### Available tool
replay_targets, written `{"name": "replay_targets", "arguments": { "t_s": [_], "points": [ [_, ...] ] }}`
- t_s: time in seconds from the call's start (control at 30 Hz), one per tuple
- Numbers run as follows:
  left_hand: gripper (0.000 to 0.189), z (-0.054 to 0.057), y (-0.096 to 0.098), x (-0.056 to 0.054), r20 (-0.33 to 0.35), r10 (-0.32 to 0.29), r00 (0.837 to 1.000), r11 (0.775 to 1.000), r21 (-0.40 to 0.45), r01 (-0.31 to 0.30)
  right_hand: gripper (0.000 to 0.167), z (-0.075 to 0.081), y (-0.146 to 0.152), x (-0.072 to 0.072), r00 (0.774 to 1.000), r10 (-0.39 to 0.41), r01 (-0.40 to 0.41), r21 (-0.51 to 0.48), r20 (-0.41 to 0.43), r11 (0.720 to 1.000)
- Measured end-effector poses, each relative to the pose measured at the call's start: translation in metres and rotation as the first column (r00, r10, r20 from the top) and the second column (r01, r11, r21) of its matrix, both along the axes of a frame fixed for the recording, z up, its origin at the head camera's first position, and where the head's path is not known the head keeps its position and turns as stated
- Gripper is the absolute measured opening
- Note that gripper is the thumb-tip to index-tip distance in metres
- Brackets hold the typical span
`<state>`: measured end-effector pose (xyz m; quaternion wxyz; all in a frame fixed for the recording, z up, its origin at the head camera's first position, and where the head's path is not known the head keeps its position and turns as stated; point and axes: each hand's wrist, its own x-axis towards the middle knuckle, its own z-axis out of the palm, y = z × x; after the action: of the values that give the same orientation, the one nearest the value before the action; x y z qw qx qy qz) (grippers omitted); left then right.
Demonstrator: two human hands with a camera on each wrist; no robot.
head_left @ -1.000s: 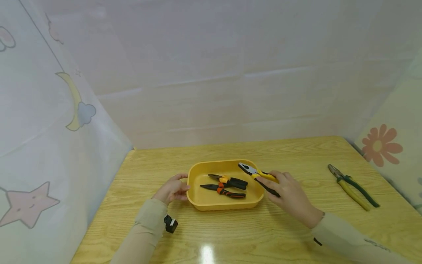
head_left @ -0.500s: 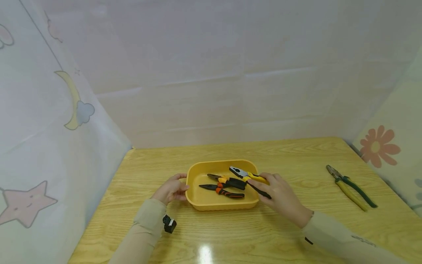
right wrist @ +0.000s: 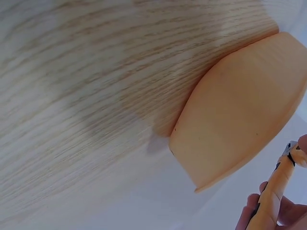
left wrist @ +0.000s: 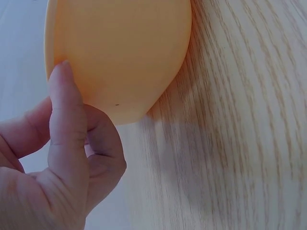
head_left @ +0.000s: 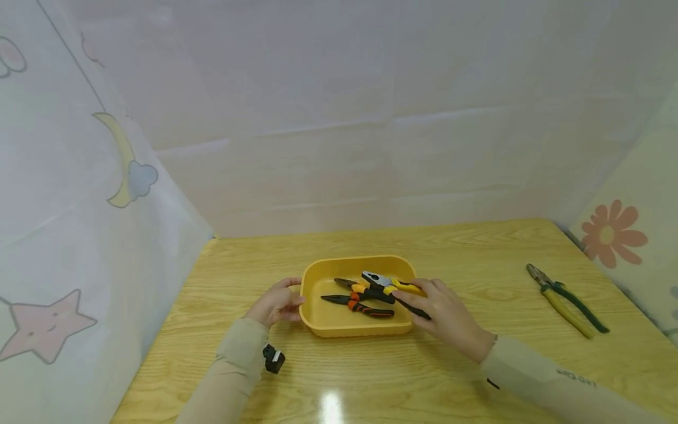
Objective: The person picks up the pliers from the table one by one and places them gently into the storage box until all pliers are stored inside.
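Leftward and a little lower, my right hand (head_left: 447,318) has brought the yellow pliers (head_left: 390,290) further over the tray (head_left: 328,317) than a second ago, when they hung above its right end. Their metal head now overlaps the orange pliers (head_left: 360,288) in the head view; whether the two touch, I cannot tell. I have not let go: my right fingers are wrapped about the handles, one yellow and one black, which stand spread, and the handle ends reach out past the tray's right rim. The right wrist view shows my grip just beside the outer wall.

My left hand (head_left: 275,303) has stayed where it was, pinching the tray's left end, and the tray sits in the same place on the desk (head_left: 466,253). Inside it, the orange pliers and the red pliers (head_left: 365,307) lie as they did, close together and pointing left.

To my mind, this shift means the carrying is nearly over and the setting down is in hand; what seems left is to rest the handles inside and loosen my grip. Well apart on the right, the green pliers (head_left: 561,297) lie untouched on the desk.
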<state>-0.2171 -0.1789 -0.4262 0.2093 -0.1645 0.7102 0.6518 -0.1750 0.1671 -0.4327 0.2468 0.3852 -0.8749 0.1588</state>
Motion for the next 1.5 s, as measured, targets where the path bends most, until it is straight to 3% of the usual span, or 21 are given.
{"name": "replay_targets", "arguments": {
  "t_s": [0.1, 0.13, 0.2, 0.3, 0.33, 0.4, 0.53, 0.6, 0.7, 0.8, 1.03, 1.27, 1.5],
  "points": [
    [0.053, 0.000, -0.001, 0.000, -0.002, -0.003, 1.000, 1.000, 0.000, 0.003, 0.064, -0.002, -0.001, -0.003, 1.000, 0.026, -0.026, 0.006, -0.011, 1.000],
    [0.053, 0.000, -0.001, 0.000, -0.001, -0.003, 1.000, 1.000, 0.000, 0.003, 0.065, -0.002, -0.002, -0.004, 0.999, 0.034, -0.034, 0.008, -0.014, 0.999],
    [0.053, 0.000, -0.001, 0.001, 0.002, -0.002, 1.000, 1.000, -0.003, 0.002, 0.064, -0.002, -0.003, -0.006, 0.999, 0.050, -0.050, 0.016, -0.014, 0.999],
    [0.053, 0.001, -0.002, 0.001, 0.003, -0.003, 1.000, 1.000, -0.008, 0.003, 0.038, -0.002, -0.004, -0.007, 0.997, 0.073, -0.072, 0.024, -0.013, 0.997],
    [0.052, 0.001, -0.002, 0.001, 0.003, -0.003, 1.000, 1.000, -0.009, 0.003, 0.036, -0.002, -0.004, -0.007, 0.997, 0.081, -0.081, 0.023, -0.013, 0.996],
    [0.052, 0.001, -0.002, 0.001, 0.000, -0.004, 1.000, 1.000, -0.011, 0.004, 0.050, -0.002, -0.006, -0.008, 0.995, 0.100, -0.099, 0.025, -0.024, 0.995],
    [0.053, 0.003, -0.001, 0.003, -0.010, -0.008, 1.000, 1.000, -0.014, 0.008, 0.036, -0.003, -0.010, -0.011, 0.990, 0.128, -0.127, 0.034, -0.053, 0.991],
    [0.052, 0.003, -0.001, 0.003, -0.016, -0.011, 1.000, 1.000, -0.015, 0.011, 0.040, -0.003, -0.012, -0.013, 0.989, 0.138, -0.136, 0.039, -0.055, 0.990],
    [0.052, 0.003, 0.000, 0.003, -0.017, -0.010, 1.000, 1.000, -0.015, 0.010, 0.038, -0.002, -0.015, -0.014, 0.989, 0.144, -0.142, 0.041, -0.032, 0.989],
    [0.051, 0.003, 0.000, 0.003, -0.011, -0.003, 1.000, 1.000, -0.016, 0.003, 0.055, 0.000, -0.018, -0.015, 0.990, 0.139, -0.138, 0.057, 0.000, 0.989],
    [0.051, 0.001, 0.000, 0.001, -0.012, 0.007, 1.000, 1.000, -0.017, -0.007, 0.052, 0.003, -0.024, -0.021, 0.988, 0.143, -0.148, 0.117, 0.056, 0.982],
    [0.052, -0.002, 0.000, 0.000, -0.026, -0.004, 1.000, 1.000, -0.006, 0.004, 0.055, 0.000, -0.027, -0.032, 0.977, 0.215, -0.213, 0.218, 0.018, 0.952],
    [0.051, -0.001, 0.000, 0.000, -0.016, -0.004, 1.000, 1.000, 0.007, 0.004, 0.048, 0.001, -0.031, -0.040, 0.966, 0.253, -0.255, 0.272, 0.041, 0.928]
  ]
}}
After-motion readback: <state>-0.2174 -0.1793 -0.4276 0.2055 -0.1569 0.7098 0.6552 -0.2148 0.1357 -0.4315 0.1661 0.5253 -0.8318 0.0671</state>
